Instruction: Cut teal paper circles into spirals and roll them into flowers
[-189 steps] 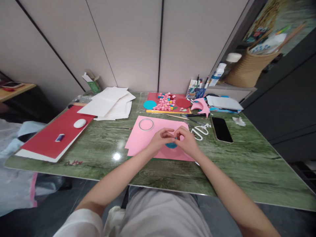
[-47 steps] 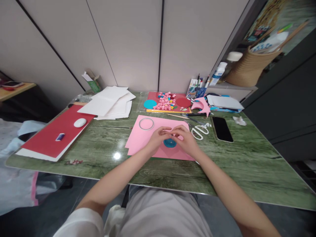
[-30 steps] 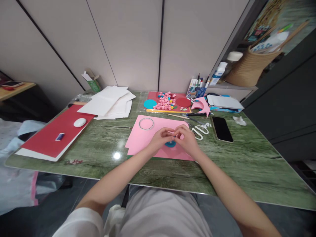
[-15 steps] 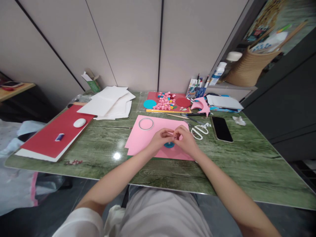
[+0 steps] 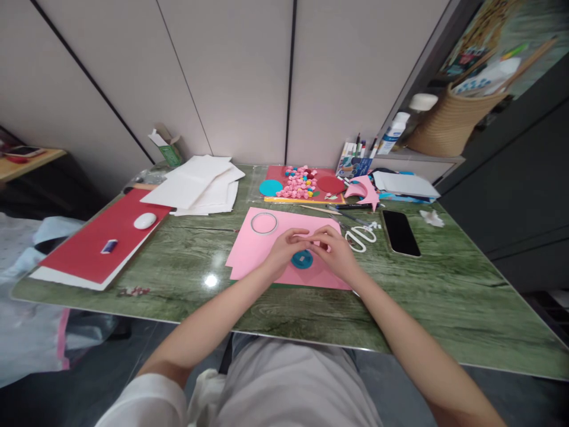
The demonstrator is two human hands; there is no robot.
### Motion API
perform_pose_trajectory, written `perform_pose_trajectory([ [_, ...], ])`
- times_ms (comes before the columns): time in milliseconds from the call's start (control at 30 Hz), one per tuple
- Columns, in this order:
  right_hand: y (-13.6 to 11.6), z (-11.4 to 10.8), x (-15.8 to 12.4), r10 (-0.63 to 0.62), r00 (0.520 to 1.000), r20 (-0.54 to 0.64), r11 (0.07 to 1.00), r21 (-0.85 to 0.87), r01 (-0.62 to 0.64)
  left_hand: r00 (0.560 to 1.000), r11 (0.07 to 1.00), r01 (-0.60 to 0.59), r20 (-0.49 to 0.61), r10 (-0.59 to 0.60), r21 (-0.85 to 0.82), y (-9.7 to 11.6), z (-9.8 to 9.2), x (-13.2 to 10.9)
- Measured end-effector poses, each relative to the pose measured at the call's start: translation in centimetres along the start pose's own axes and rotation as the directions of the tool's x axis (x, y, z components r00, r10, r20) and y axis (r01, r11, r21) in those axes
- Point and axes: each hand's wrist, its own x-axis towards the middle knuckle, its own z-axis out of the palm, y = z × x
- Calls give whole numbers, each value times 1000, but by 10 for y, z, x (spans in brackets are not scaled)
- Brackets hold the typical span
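My left hand (image 5: pixel 284 252) and my right hand (image 5: pixel 334 252) meet over a pink paper sheet (image 5: pixel 258 246) on the green table (image 5: pixel 186 267). Their fingertips are pinched together on something small that I cannot make out. Just below the fingertips a round teal coil (image 5: pixel 302 260) lies on the pink sheet, between the two hands. A clear tape ring (image 5: pixel 264 223) rests on the sheet's far left corner.
White scissors (image 5: pixel 360 235) and a black phone (image 5: pixel 399 232) lie to the right. Behind are a red board with pink paper rolls (image 5: pixel 299 184), pens, and white sheets (image 5: pixel 198 187). A red board (image 5: pixel 95 237) with a white mouse (image 5: pixel 144 220) lies at left.
The hands stay together over the pink sheet, working with small finger movements. The teal coil shows more fully below the fingertips now than half a second ago.
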Motion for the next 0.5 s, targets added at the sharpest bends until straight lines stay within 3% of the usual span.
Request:
perform_pose_trajectory([
  [200,0,-2,1,49,995,-87,999,5,-49,999,1000,15,43,-15,-8,0,2,-1],
  [500,-6,-3,0,54,995,-80,998,-8,-55,996,999,37,75,-37,3,0,4,-1],
])
